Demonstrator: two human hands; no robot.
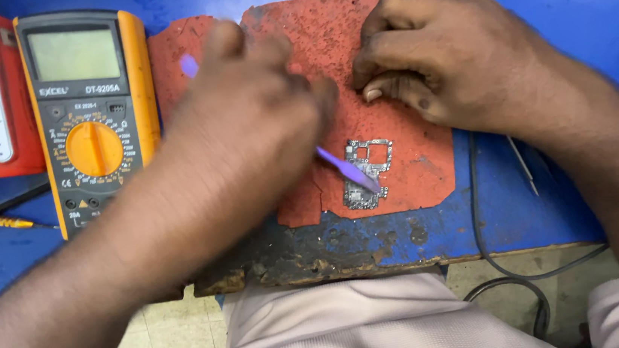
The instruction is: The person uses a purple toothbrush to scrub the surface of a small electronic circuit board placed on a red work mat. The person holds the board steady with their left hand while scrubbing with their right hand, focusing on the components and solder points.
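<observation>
Person, seen from above, at the near edge of the blue workbench.
- Left hand: bare, no glove, ring or watch; forearm bare down to the bench's near edge.
- Right hand: bare, no rings; short, pale fingernails visible; forearm likewise uncovered.
- Garment: pale pinkish-beige fabric with a fine ribbed weave, visible below the bench's near edge across the lap, and as a cuff or fold at the lower right corner.
</observation>
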